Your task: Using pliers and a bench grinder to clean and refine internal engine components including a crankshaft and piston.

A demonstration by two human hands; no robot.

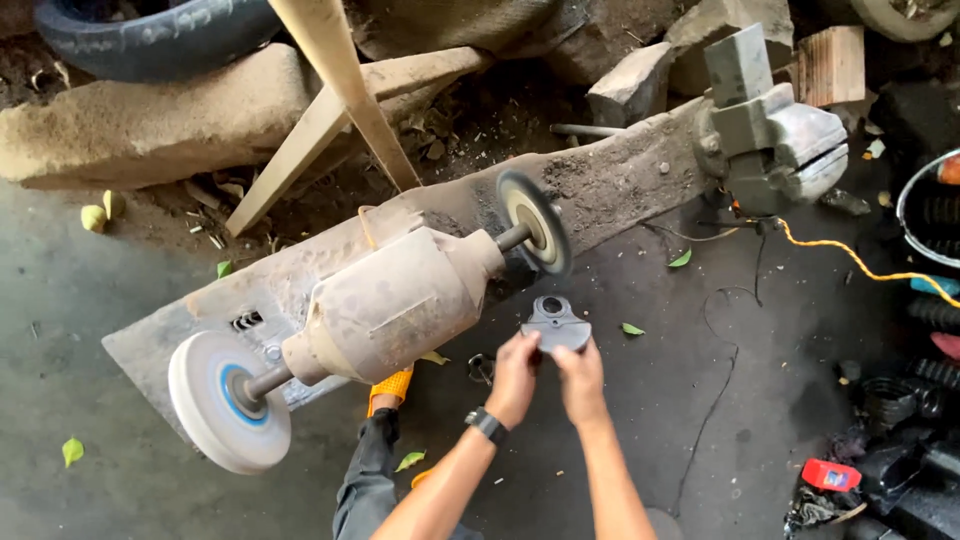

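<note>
Both my hands hold a small grey metal part (556,322) with a round hole near its top. My left hand (514,376), with a black watch on its wrist, grips the part's left side. My right hand (581,380) grips its right side. The part sits just below the dark grinding wheel (535,222) at the right end of a dusty bench grinder (395,302). A white buffing wheel (226,402) with a blue centre is on the grinder's left end.
The grinder rests on a long dirty metal base (610,180) with a grey vise (770,125) at its far right. An orange cable (860,265) runs right. Wooden beams (335,70), stones and a tyre (150,35) lie behind. Black parts and a red item (830,475) lie at right.
</note>
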